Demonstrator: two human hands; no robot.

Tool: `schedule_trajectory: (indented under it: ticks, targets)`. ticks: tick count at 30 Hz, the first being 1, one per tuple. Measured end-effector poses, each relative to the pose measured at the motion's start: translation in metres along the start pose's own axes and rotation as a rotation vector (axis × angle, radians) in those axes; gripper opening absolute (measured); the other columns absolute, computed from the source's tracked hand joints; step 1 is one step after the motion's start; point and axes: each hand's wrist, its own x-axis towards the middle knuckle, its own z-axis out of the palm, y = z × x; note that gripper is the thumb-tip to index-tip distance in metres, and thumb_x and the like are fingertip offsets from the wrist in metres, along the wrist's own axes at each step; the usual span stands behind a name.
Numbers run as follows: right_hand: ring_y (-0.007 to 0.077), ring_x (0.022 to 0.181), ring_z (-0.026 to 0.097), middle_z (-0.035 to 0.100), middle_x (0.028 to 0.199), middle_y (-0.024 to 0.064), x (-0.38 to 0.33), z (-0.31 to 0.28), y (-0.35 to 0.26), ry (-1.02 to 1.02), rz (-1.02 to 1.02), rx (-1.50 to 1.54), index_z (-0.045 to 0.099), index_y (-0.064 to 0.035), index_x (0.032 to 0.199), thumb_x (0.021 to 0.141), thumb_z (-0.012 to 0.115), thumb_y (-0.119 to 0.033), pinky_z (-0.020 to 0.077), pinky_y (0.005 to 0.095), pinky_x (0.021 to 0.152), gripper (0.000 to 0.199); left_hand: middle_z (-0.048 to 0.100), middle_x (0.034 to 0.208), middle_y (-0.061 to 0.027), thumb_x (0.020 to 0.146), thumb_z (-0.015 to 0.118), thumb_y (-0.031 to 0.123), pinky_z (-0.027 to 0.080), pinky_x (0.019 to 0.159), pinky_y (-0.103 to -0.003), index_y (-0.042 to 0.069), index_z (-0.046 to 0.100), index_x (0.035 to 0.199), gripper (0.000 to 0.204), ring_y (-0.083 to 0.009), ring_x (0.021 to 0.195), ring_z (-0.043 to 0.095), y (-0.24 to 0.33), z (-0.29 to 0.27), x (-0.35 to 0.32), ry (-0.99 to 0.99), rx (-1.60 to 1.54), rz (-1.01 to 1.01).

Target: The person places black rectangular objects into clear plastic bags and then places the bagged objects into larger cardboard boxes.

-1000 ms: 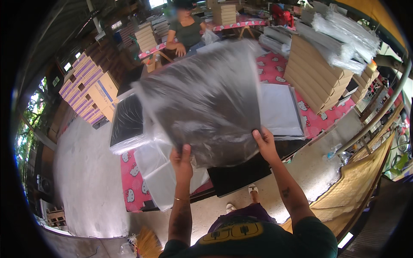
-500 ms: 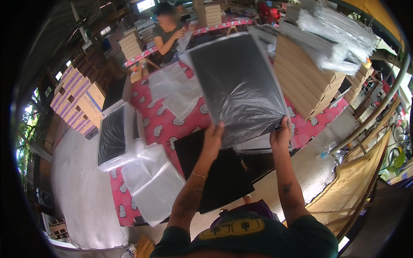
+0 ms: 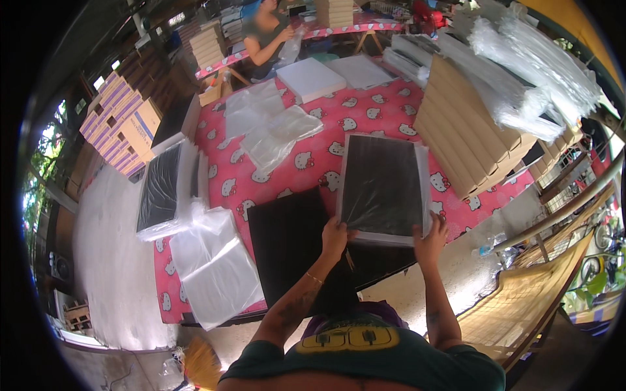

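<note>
- The left hand (image 3: 335, 238) is pinching the near left corner of the sleeved black panel (image 3: 383, 186), thumb pressing from above, so that grip is closed, probably to keep clear sleeve and panel together.
- The right hand (image 3: 430, 242) is cupping the near right corner, fingers lying along the edge; whether it is clamping or merely steadying, I cannot tell.
- The panel is lying nearly flat toward the near right of the pink cat-print tablecloth (image 3: 352, 111); contact at both near corners is seemingly guarding against skew (whatever is supporting it underneath is hidden).
- A bare black board (image 3: 287, 228) is lying just to its left, partly under the left forearm (image 3: 295, 298), perhaps for easy reach.
- Flat clear sleeves (image 3: 215, 267) are lying farther left, near a stack of plastic-wrapped black panels (image 3: 160, 186); loose clear bags (image 3: 277, 137) are resting mid-table.
- Tan cardboard boxes (image 3: 463, 133) are standing close on the right, bearing plastic-wrapped bundles (image 3: 521, 75) and narrowing the room on that side.
- Beyond, a white stack (image 3: 312, 79) is sitting near the far edge, and a co-worker (image 3: 263, 42) is holding clear plastic (image 3: 291, 49).
</note>
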Motion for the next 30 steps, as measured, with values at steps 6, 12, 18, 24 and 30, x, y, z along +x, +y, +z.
schedule_trajectory:
  ticks: [6,12,18,24,30]
  targets:
    - [0.0336,0.112,0.047,0.049,0.124,0.0117,-0.020,0.039,-0.048,-0.408,-0.469,-0.168,0.057,-0.0203,0.122,0.075,0.072,-0.035,0.0343,0.0512,0.096,0.052,0.054,0.106,-0.0244,0.086,0.055,0.007,0.053,0.071,-0.037,-0.003,0.052,0.113,0.028,-0.0298,0.074,0.066,-0.013,-0.005,-0.001,0.245,0.676,0.535]
    - [0.0334,0.112,0.047,0.051,0.123,0.0094,-0.038,0.060,-0.038,-0.355,-0.407,-0.284,0.059,-0.0203,0.121,0.079,0.070,-0.035,0.0366,0.0507,0.094,0.046,0.056,0.105,-0.0196,0.083,0.063,0.004,0.052,0.067,-0.036,0.004,0.056,0.114,0.031,-0.0281,0.075,0.065,0.064,-0.116,-0.093,0.425,0.579,0.589]
    - [0.0327,0.103,0.055,0.059,0.108,0.0119,-0.056,0.046,-0.143,-0.203,-0.477,0.146,0.060,-0.0094,0.115,0.089,0.061,-0.021,0.0396,0.0452,0.091,0.029,0.064,0.074,-0.0113,0.077,0.071,0.011,0.050,0.061,-0.036,0.003,0.061,0.084,0.015,-0.0294,0.069,0.063,-0.020,-0.334,-0.198,0.477,0.976,0.221]
    - [0.0153,0.089,0.061,0.064,0.096,0.0068,-0.202,0.092,-0.279,-1.253,-0.110,0.906,0.061,-0.0009,0.111,0.094,0.057,-0.022,0.0459,0.0272,0.084,0.027,0.061,0.071,-0.0160,0.087,0.059,0.007,0.047,0.060,-0.036,0.001,0.059,0.091,0.007,-0.0300,0.066,0.061,-0.042,-0.380,-0.213,0.578,0.865,0.396]
    - [0.0098,0.096,0.057,0.060,0.102,0.0008,-0.293,0.133,-0.326,-1.581,0.594,1.303,0.058,-0.0059,0.111,0.093,0.059,-0.032,0.0448,0.0252,0.080,0.032,0.062,0.092,-0.0100,0.090,0.057,0.008,0.050,0.060,-0.027,0.001,0.062,0.108,0.019,-0.0137,0.074,0.059,0.017,-0.322,-0.240,0.310,0.410,0.333]
